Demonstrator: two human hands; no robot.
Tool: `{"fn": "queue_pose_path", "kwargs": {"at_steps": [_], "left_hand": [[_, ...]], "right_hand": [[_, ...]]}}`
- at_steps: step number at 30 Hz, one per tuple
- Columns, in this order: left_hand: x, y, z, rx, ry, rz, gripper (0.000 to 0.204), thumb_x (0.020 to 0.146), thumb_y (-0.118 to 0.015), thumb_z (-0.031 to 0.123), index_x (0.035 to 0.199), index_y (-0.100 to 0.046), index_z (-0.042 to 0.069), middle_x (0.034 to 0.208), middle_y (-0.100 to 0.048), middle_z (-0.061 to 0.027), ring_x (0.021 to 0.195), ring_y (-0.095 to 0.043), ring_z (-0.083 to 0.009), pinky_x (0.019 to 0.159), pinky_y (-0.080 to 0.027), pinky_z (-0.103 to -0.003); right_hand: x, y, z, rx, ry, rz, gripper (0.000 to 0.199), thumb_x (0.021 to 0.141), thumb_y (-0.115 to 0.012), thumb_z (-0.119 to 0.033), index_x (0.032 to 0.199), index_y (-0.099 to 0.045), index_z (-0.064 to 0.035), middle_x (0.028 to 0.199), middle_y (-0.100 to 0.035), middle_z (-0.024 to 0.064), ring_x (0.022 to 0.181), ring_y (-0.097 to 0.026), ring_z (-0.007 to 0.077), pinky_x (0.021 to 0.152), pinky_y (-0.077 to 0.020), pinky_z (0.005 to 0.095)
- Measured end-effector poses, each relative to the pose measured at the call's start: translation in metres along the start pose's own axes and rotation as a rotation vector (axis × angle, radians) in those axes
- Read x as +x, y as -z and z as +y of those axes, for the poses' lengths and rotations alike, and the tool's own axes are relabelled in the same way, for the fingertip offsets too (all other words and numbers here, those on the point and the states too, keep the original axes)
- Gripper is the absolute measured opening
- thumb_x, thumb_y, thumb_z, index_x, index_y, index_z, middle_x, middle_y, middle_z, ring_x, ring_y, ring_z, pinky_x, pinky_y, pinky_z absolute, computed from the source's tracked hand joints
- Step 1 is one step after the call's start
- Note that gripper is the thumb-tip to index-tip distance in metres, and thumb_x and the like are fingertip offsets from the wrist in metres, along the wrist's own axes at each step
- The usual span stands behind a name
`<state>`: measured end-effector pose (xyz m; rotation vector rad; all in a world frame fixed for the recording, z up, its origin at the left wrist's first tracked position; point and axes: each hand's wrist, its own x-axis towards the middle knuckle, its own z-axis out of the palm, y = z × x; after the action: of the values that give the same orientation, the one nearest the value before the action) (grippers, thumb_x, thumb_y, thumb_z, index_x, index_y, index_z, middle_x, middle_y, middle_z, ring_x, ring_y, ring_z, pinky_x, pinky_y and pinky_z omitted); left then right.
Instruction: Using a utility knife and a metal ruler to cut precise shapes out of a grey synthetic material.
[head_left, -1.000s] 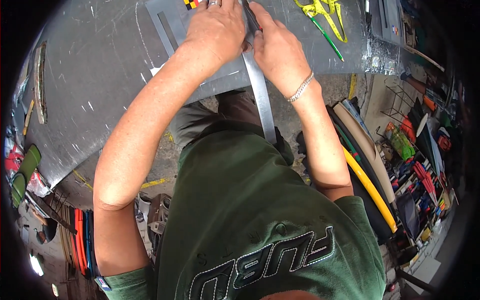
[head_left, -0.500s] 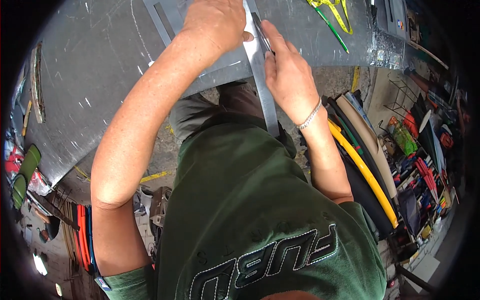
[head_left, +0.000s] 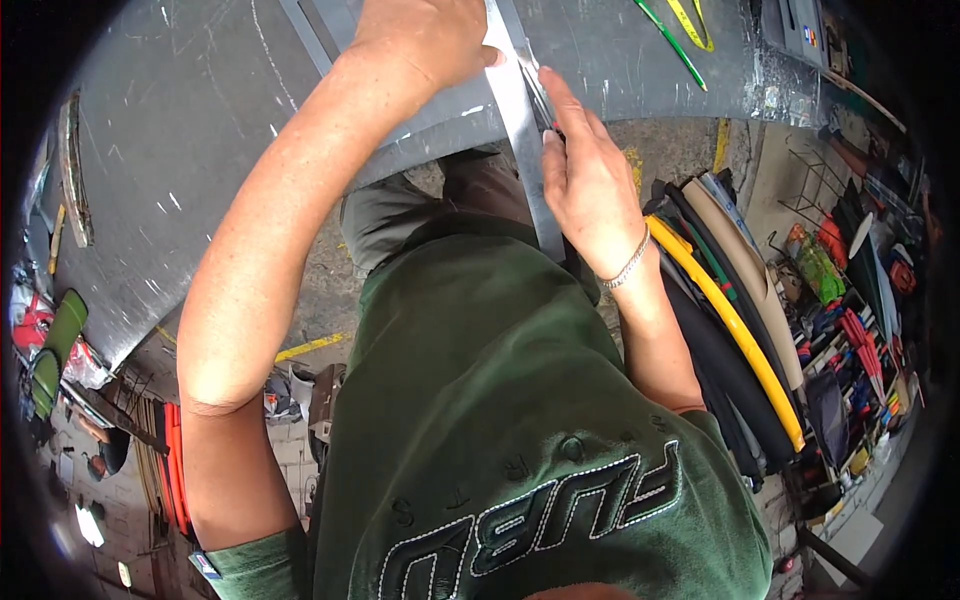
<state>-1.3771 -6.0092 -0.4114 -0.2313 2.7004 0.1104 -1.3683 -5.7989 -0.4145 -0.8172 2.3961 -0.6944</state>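
Note:
Near the top edge, my left hand point(head_left: 425, 35) rests on a long metal ruler point(head_left: 527, 170), its thumb against the strip and most other fingers hidden or out of view. The ruler slants across a grey sheet point(head_left: 455, 118) on the table and juts past the near edge toward my body. My right hand point(head_left: 590, 165), with a chain bracelet at the wrist, is closed on what looks like a slim utility knife point(head_left: 537, 88). That knife lies along the ruler's right side, my index finger stretched over it.
The dark scuffed table point(head_left: 185, 150) spreads left. A green pencil point(head_left: 672, 45) and a yellow tape measure point(head_left: 692, 22) lie to the right. Rolls of material, one yellow point(head_left: 735, 330), stand by my right arm. Cluttered goods point(head_left: 850, 340) fill the far right.
My right hand has drawn the knife slightly toward me and to the right along the ruler. My left hand keeps its place on the ruler, while the view has shifted a little.

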Motion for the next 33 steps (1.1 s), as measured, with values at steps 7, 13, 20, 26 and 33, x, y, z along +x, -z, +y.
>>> {"fn": "queue_pose_path", "kwargs": {"at_steps": [7, 13, 20, 26, 33], "left_hand": [[-0.002, -0.06, -0.036, -0.687, -0.34, 0.422, 0.098, 0.081, -0.078, 0.047, 0.144, -0.039, -0.018, 0.155, -0.037, -0.0329, 0.15, -0.033, -0.041, 0.123, -0.03, -0.047], [-0.004, -0.008, -0.005, -0.047, -0.001, 0.083, 0.1, 0.081, -0.078, 0.048, 0.145, -0.039, -0.017, 0.156, -0.036, -0.0327, 0.15, -0.032, -0.0417, 0.123, -0.03, -0.049], [-0.005, -0.008, -0.007, -0.017, 0.007, 0.058, 0.099, 0.083, -0.076, 0.053, 0.145, -0.039, -0.014, 0.151, -0.041, -0.0308, 0.146, -0.036, -0.0413, 0.121, -0.029, -0.052], [0.002, -0.055, -0.022, -0.052, -0.087, 0.288, 0.086, 0.086, -0.072, 0.062, 0.138, -0.049, -0.003, 0.126, -0.064, -0.0229, 0.129, -0.057, -0.036, 0.113, -0.038, -0.051], [-0.001, -0.067, -0.025, 0.027, -0.044, 0.364, 0.094, 0.08, -0.07, 0.072, 0.136, -0.052, -0.001, 0.128, -0.063, -0.0226, 0.132, -0.055, -0.0358, 0.116, -0.034, -0.051]], "right_hand": [[-0.002, 0.034, 0.025, 0.379, -0.178, 0.165, 0.057, 0.092, -0.064, 0.003, 0.144, -0.043, -0.0013, 0.129, -0.053, 0.016, 0.115, -0.058, 0.0202, 0.1, -0.0491, 0.0314], [-0.003, 0.11, 0.056, 0.034, -0.045, 0.147, 0.039, 0.092, -0.075, -0.003, 0.129, -0.063, -0.0012, 0.114, -0.07, 0.0065, 0.094, -0.067, 0.0103, 0.081, -0.0541, 0.0237], [0.077, 0.091, 0.069, 0.345, 0.096, 0.353, 0.04, 0.094, -0.076, -0.013, 0.13, -0.065, -0.0013, 0.116, -0.072, 0.0133, 0.105, -0.068, 0.0159, 0.093, -0.0532, 0.0265], [0.143, 0.065, 0.005, 1.605, 0.084, 0.391, 0.038, 0.106, -0.051, -0.035, 0.128, -0.054, -0.0046, 0.091, -0.062, 0.008, 0.069, -0.063, 0.0208, 0.064, -0.0529, 0.0345], [0.163, 0.017, -0.025, 1.407, -0.158, -0.041, 0.052, 0.108, -0.042, -0.055, 0.113, -0.055, -0.0051, 0.067, -0.049, 0.0009, 0.045, -0.044, 0.0111, 0.038, -0.0351, 0.0272]]}}
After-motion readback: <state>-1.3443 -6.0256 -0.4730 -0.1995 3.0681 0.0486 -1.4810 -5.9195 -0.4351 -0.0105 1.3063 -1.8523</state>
